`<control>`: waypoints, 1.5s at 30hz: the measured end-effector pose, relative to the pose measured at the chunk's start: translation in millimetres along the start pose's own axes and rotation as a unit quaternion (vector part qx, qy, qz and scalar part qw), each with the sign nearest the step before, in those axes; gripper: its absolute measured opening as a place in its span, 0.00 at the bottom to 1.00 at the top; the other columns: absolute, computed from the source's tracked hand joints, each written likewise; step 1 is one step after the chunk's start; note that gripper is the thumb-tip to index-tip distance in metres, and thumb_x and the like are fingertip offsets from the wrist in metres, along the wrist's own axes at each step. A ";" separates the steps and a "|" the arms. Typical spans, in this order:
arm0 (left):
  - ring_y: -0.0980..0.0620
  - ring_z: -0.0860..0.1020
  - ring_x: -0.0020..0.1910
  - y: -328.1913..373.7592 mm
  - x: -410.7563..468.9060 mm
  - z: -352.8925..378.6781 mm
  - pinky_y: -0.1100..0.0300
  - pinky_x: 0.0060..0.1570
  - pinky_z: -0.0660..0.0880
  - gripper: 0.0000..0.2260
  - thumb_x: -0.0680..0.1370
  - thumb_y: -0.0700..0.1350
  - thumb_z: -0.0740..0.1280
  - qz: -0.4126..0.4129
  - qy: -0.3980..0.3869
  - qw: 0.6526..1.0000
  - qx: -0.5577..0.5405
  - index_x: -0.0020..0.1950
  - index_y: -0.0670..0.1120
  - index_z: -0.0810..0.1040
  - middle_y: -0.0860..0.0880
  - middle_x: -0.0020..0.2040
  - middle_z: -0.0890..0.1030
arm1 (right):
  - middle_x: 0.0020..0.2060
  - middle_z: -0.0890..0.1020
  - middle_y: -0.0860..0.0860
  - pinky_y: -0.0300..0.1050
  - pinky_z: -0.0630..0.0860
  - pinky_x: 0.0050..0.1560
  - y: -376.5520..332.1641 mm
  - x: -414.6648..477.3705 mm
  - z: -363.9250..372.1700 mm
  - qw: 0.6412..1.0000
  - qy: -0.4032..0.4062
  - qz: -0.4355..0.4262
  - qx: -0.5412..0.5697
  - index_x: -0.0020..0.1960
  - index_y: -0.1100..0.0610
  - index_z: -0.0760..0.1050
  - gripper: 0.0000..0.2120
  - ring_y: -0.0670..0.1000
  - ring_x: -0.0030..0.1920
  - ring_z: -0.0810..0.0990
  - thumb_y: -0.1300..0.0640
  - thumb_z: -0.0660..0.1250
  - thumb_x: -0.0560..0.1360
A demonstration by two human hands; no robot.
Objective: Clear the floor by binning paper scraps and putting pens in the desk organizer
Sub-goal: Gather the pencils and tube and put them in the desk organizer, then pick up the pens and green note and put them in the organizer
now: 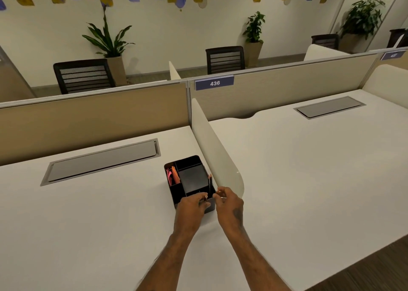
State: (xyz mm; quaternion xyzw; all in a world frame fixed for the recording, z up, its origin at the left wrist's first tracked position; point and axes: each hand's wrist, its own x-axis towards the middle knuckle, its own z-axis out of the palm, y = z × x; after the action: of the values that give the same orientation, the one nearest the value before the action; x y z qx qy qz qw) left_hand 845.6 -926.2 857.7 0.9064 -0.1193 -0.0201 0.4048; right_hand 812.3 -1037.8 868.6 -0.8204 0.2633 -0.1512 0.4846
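Note:
A black desk organizer (192, 176) with several compartments stands on the white desk (92, 220), close to a low white divider. Pink and orange items (172, 175) fill its left slot. Thin pens (209, 180) stand upright in its right front slot. My left hand (191, 207) is at the organizer's front edge, fingers closed on a thin pen-like item near its tip. My right hand (228, 200) hovers just right of that, thumb and forefinger pinched; whether it holds anything is unclear. The floor scraps and bin are out of view.
A curved white divider (212, 145) separates this desk from the right desk (309, 169). Grey cable hatches (101, 161) sit in both desks. Beige partition panels (92, 118) with a "436" label stand behind. Black chairs and potted plants line the far wall.

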 end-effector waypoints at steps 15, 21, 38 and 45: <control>0.49 0.45 0.79 -46.2 -116.1 -49.5 0.47 0.76 0.44 0.33 0.78 0.67 0.46 0.046 0.063 0.971 0.227 0.79 0.51 0.50 0.49 0.79 0.46 | 0.78 0.50 0.56 0.56 0.64 0.70 43.8 -99.8 9.9 0.943 -0.081 -0.197 -0.257 0.78 0.49 0.50 0.35 0.58 0.77 0.53 0.37 0.57 0.77; 0.45 0.43 0.78 -67.1 -190.3 -72.5 0.39 0.73 0.45 0.32 0.79 0.65 0.45 0.042 0.056 0.936 0.344 0.79 0.49 0.54 0.43 0.80 0.51 | 0.77 0.41 0.58 0.64 0.49 0.72 44.2 -171.8 13.5 0.899 -0.109 -0.233 -0.355 0.78 0.49 0.42 0.37 0.61 0.77 0.41 0.31 0.41 0.75; 0.45 0.32 0.77 -122.0 -432.3 -125.4 0.35 0.73 0.37 0.35 0.78 0.67 0.39 -0.021 0.030 0.924 0.380 0.79 0.50 0.36 0.44 0.79 0.33 | 0.74 0.28 0.57 0.66 0.40 0.71 59.8 -393.2 -24.8 0.858 -0.160 -0.277 -0.403 0.76 0.47 0.31 0.36 0.60 0.75 0.30 0.31 0.38 0.75; 0.44 0.36 0.78 -119.9 -532.2 -131.6 0.37 0.73 0.34 0.34 0.80 0.64 0.44 -0.031 0.041 0.929 0.367 0.79 0.48 0.39 0.43 0.79 0.36 | 0.77 0.35 0.58 0.68 0.45 0.71 76.7 -484.3 -46.1 0.861 -0.183 -0.289 -0.377 0.77 0.45 0.37 0.35 0.60 0.76 0.36 0.32 0.43 0.76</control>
State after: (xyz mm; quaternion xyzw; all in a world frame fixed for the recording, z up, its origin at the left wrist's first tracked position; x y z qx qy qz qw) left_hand 370.5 -629.2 825.6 0.9949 -0.0732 0.0497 0.0477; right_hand 372.2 -820.6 827.3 -0.9925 -0.0421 -0.0210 0.1127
